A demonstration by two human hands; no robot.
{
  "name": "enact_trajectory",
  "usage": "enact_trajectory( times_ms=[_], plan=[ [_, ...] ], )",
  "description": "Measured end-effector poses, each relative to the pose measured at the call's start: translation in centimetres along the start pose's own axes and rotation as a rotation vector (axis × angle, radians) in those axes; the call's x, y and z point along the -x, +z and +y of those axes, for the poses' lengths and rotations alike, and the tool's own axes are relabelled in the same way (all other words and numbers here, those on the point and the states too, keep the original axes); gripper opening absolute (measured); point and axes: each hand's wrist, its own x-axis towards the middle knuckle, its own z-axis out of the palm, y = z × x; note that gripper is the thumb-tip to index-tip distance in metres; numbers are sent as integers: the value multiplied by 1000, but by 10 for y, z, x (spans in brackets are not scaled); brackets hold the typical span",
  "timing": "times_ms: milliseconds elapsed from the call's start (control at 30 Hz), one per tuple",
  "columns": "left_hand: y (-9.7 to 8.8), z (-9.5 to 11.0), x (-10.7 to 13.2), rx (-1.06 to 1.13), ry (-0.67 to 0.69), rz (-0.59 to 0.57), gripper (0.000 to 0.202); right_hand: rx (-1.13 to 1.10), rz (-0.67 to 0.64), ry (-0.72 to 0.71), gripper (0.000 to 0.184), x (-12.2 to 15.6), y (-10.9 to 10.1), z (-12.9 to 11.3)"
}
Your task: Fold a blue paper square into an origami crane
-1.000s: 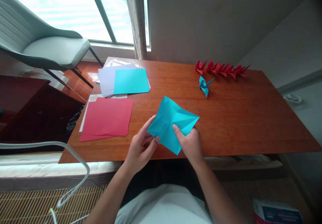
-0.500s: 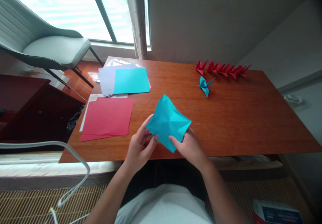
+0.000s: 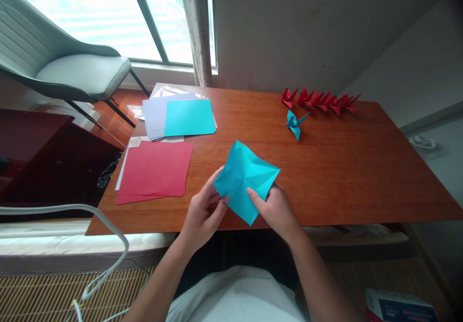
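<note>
A creased teal paper sheet (image 3: 244,177) is held just above the near edge of the wooden table (image 3: 347,177). My left hand (image 3: 201,216) pinches its left corner between thumb and fingers. My right hand (image 3: 277,209) grips its lower right side, thumb on top and fingers hidden behind the paper. The sheet is bent along its creases into a puckered shape.
A stack of red sheets (image 3: 154,171) lies to the left, with a teal sheet (image 3: 189,117) on pale sheets behind it. A teal paper crane (image 3: 294,122) and a row of red cranes (image 3: 320,98) sit at the back right. A grey chair (image 3: 65,69) stands by the window.
The teal sheet was squeezed in narrower half a second ago and has now spread a little again. Both hands keep their hold and have barely shifted.
</note>
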Motion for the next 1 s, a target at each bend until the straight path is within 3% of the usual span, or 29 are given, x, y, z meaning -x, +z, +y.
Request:
enact_trajectory(
  times_ms=[367, 700, 1000],
  plan=[
    [3, 4, 0, -55, -5, -13, 65, 32, 49, 3, 28, 0, 2, -3],
    [-16, 13, -4, 175, -50, -230, 59, 37, 46, -13, 28, 0, -1, -4],
    [-18, 8, -9, 69, -51, -210, 71, 31, 9, -30, 25, 3, -3, -9]
  ],
)
